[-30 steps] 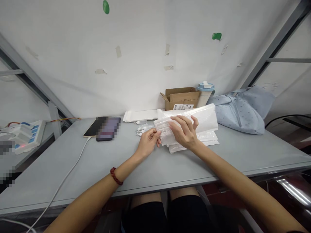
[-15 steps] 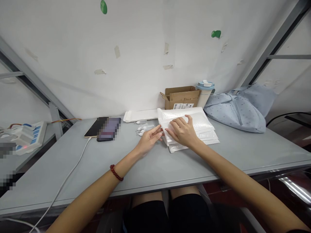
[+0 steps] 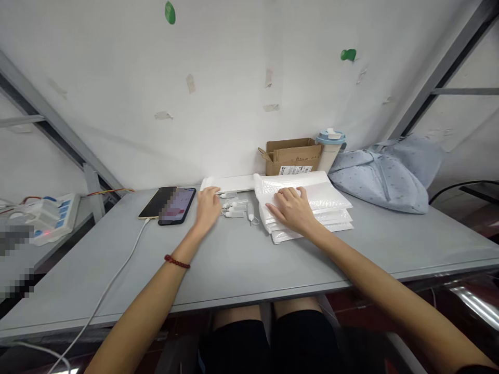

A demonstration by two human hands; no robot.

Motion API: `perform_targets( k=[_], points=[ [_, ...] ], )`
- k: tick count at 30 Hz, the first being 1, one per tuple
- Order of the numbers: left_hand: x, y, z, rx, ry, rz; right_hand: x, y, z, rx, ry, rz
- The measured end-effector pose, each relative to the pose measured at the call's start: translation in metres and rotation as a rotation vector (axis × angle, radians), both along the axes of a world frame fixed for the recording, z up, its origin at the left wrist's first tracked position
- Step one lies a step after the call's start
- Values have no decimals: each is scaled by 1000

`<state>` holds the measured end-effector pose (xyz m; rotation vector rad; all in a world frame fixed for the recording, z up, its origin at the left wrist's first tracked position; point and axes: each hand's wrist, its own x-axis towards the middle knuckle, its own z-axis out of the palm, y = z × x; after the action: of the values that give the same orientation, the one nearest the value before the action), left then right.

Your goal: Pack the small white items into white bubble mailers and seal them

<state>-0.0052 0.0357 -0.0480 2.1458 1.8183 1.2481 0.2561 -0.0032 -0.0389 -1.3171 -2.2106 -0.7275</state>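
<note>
My right hand (image 3: 294, 210) rests on a stack of white bubble mailers (image 3: 323, 193), palm down with its fingers spread and slightly bent. Farther left, my left hand (image 3: 206, 209) is at the left end of a flat white packet (image 3: 237, 183) lying along the wall. Its fingers bend over that end; whether they press on it I cannot tell. Between my hands lie several small clear packets with white pieces (image 3: 236, 209). One white piece with a thin loop (image 3: 250, 213) lies beside the mailers.
Two phones (image 3: 177, 206) lie to the left, with a white cable (image 3: 120, 270) running off the front edge. Behind the mailers stand an open cardboard box (image 3: 294, 156) and a blue-lidded cup (image 3: 330, 148). A light blue cloth bag (image 3: 385, 179) is on the right. A power strip (image 3: 58, 215) sits far left.
My left hand has moved left, from the edge of the mailers to the end of the flat white packet, uncovering the small packets. My right hand has stayed on the mailers, its fingers lower.
</note>
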Motion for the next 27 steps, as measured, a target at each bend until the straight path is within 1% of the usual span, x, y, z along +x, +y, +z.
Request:
perform_targets(
  k=[1, 2, 3, 5, 8, 15, 18, 22, 24, 27],
  points=[
    [-13, 8, -1, -17, 40, 75, 1, -1, 1, -15, 7, -5],
    [-23, 14, -2, -56, 73, 118, 1, -1, 2, -24, 15, -9],
    [-32, 18, -3, -107, 100, 136, 2, -1, 3, -31, 23, -12],
    [-42, 25, -7, -196, 128, 140, 3, -2, 4, -42, 41, -14],
    [-42, 29, -12, -251, 129, 119, 4, -1, 5, -57, 66, -16],
    [-39, 39, -21, -256, 92, 61, 4, 0, 4, -70, 72, -17],
    [-40, 42, -22, -238, 62, 58, 4, 0, 4, -61, 77, -11],
    [-42, 42, -18, -178, -2, 132, 4, 0, 4, -53, 86, -3],
    [-45, 40, -15, -108, -42, 200, 4, 0, 4, -57, 90, -1],
    [-49, 35, -10, 59, -66, 300, 4, 0, 5, -70, 92, 2]
  ],
)
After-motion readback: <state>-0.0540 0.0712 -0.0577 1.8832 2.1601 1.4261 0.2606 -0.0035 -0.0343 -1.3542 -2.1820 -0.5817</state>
